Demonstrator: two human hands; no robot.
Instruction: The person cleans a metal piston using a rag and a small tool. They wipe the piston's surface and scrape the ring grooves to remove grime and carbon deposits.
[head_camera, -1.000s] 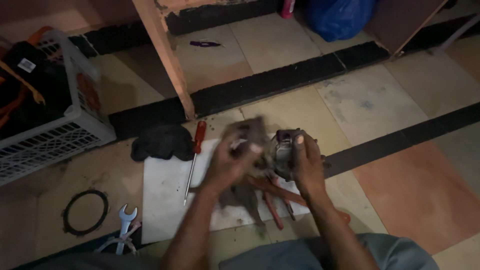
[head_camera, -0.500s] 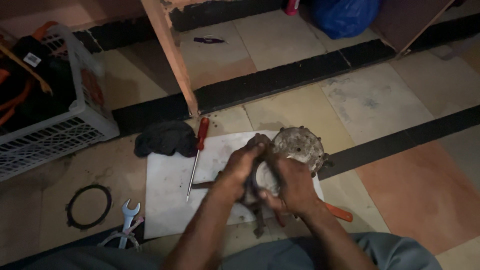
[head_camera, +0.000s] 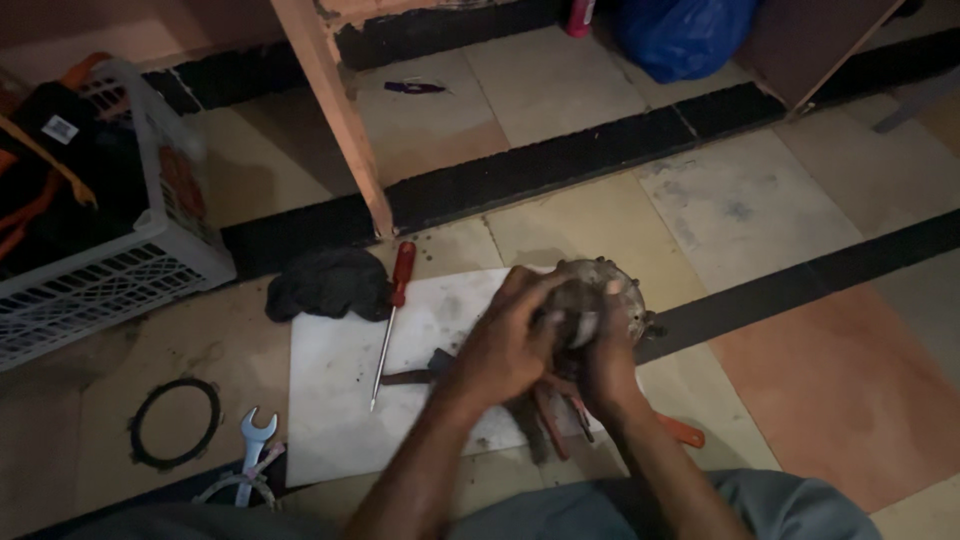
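A round, dirty metal machine part (head_camera: 610, 290) with studs on its rim sits over a white sheet (head_camera: 340, 400) on the tiled floor. My left hand (head_camera: 505, 345) curls over its near left side. My right hand (head_camera: 600, 355) grips it from below and the right. Both hands hide most of the part's front. Under my hands lie red-handled pliers (head_camera: 560, 430) and a dark metal tool (head_camera: 405, 377). A red-handled screwdriver (head_camera: 392, 310) lies on the sheet to the left of my hands.
A black rag (head_camera: 325, 283) lies left of the screwdriver. A black ring gasket (head_camera: 175, 423) and an open-end spanner (head_camera: 252, 450) lie at the lower left. A white plastic basket (head_camera: 150, 250) stands at the left, a wooden leg (head_camera: 335, 110) behind, a blue bag (head_camera: 680, 35) at the back.
My hands have shifted on the round part, with the left hand now wrapped further over its top. The view has drifted slightly; the tools on the floor have not moved.
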